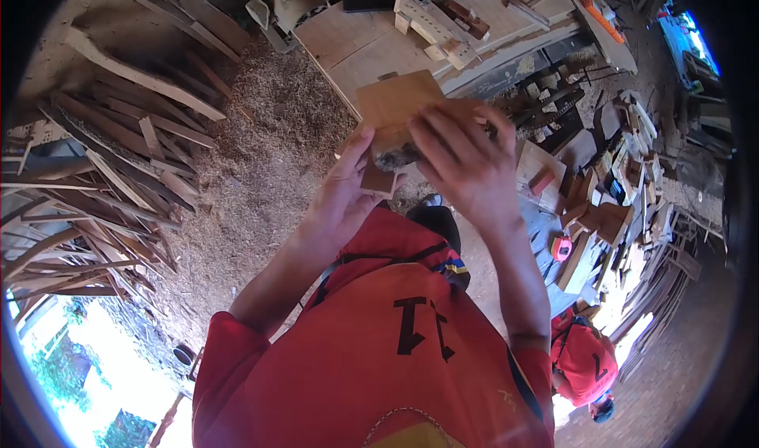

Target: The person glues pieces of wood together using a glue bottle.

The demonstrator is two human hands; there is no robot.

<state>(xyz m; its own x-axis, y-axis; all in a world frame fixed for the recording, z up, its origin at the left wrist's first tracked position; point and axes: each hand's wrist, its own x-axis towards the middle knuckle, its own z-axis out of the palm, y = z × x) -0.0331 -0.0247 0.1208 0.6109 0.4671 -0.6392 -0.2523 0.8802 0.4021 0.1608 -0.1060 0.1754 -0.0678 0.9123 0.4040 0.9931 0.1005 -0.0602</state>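
Note:
In front of my chest, both hands are on a light-brown wooden piece [395,96] with a broad flat face. My left hand [344,199] grips it from the left and below, thumb up along its side. Over its right side, my right hand [470,160] is closed with bent fingers. Under those fingers shows a dark grey, rough-looking lump [395,158]; I cannot tell what it is. A smaller wooden end [379,181] sticks out below, between the hands.
A wooden workbench [332,45] stands ahead, bearing a drilled wooden block [433,25] and an orange tool [602,20]. Long boards [118,132] are piled at left. Offcuts [609,211] and a pink-red tape measure [561,248] lie right. A person in red [585,361] is behind right.

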